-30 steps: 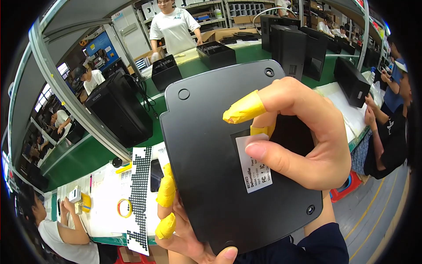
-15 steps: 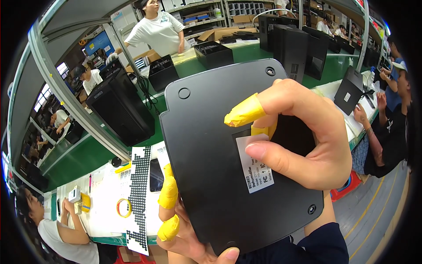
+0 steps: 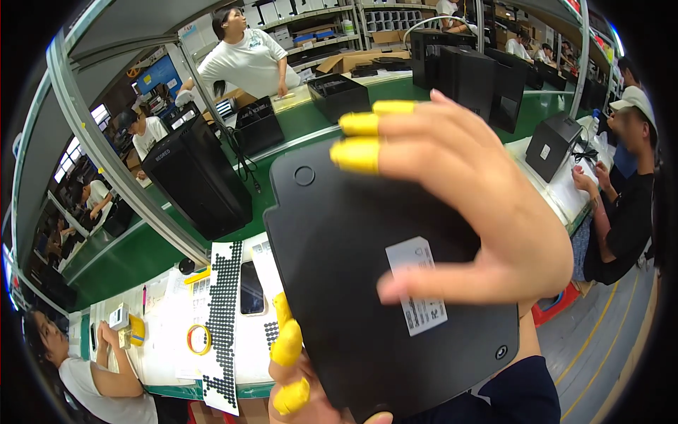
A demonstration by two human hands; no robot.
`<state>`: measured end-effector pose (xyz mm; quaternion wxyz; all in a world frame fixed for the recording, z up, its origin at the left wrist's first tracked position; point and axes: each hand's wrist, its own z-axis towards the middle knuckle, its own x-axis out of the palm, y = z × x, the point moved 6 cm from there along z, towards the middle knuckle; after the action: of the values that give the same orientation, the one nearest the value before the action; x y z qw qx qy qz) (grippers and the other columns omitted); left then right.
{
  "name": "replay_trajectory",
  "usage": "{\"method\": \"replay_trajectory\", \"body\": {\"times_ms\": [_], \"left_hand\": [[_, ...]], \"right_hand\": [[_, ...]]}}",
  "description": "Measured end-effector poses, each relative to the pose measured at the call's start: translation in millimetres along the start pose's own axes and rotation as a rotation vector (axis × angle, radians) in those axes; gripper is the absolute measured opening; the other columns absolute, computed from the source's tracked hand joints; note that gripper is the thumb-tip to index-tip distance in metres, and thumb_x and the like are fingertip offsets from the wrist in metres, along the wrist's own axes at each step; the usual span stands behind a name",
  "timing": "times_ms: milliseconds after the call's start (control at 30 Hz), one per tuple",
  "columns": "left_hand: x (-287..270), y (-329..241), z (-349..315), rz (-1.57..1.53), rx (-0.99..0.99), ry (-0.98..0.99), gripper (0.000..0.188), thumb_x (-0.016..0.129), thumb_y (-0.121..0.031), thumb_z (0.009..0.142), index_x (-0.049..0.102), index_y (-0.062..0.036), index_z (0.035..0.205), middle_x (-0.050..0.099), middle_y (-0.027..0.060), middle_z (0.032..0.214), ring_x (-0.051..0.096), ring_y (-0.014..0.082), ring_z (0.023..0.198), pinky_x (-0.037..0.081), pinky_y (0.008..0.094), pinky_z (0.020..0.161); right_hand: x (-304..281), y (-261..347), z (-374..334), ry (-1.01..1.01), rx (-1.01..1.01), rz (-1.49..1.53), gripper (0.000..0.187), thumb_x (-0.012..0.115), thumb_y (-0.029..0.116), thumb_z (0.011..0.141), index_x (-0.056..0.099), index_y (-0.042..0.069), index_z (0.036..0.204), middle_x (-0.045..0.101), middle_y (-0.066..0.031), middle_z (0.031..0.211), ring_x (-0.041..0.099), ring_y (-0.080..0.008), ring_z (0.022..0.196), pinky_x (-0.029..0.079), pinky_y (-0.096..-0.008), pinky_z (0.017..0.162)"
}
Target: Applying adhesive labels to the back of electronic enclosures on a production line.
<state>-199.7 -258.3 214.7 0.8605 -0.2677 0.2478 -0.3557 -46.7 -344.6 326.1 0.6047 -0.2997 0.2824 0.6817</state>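
A black appliance casing (image 3: 353, 283) with rounded corners fills the middle, its flat face turned up to me. On that face are a white printed label (image 3: 417, 318), a ring-shaped recess (image 3: 304, 175) and a screw hole (image 3: 501, 352). My left hand (image 3: 304, 385), with yellow finger covers, grips the lower left edge; the rest of its fingers go underneath. Over the upper right part spreads my right hand (image 3: 480, 191), open, fingers stretched and slightly blurred. Its thumb crosses the label; whether it presses there I cannot tell.
On the white-covered bench at left lie a sheet of black round pads (image 3: 224, 311), a phone (image 3: 251, 288) and a yellow tape roll (image 3: 199, 339). Black appliance towers (image 3: 194, 177) line the green conveyor (image 3: 311, 141). Co-workers sit at left and right; another person (image 3: 247, 60) stands opposite.
My right hand has let go of the label and opened, its fingers stretching up and left. The label now lies on the casing. The casing's top edge has dropped slightly.
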Motion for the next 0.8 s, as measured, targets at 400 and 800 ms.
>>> {"method": "replay_trajectory", "body": {"times_ms": [400,800], "left_hand": [[-10.1,46.0,56.3,0.106,0.170,-0.214,0.069,0.057,-0.046,0.083,0.039,-0.0007,0.132,0.031,0.0249,0.145,0.039,0.0349,0.132,0.035,0.0453,0.107],[-5.3,95.9,121.5,-0.227,0.132,-0.268,0.040,0.046,-0.019,0.092,0.049,0.0070,0.123,0.052,0.0090,0.120,0.050,0.0134,0.108,0.034,0.0233,0.097]], "right_hand": [[10.4,-61.8,-78.9,-1.224,0.171,0.346,0.023,0.046,0.007,0.094,0.056,-0.006,0.110,0.062,-0.0153,0.107,0.061,-0.0199,0.097,0.046,-0.0316,0.091],[221.6,2.5,-132.0,-0.090,0.179,0.442,0.022,0.072,0.000,0.066,0.064,0.006,0.086,0.061,-0.0062,0.086,0.058,-0.0257,0.076,0.045,-0.0358,0.068]]}}
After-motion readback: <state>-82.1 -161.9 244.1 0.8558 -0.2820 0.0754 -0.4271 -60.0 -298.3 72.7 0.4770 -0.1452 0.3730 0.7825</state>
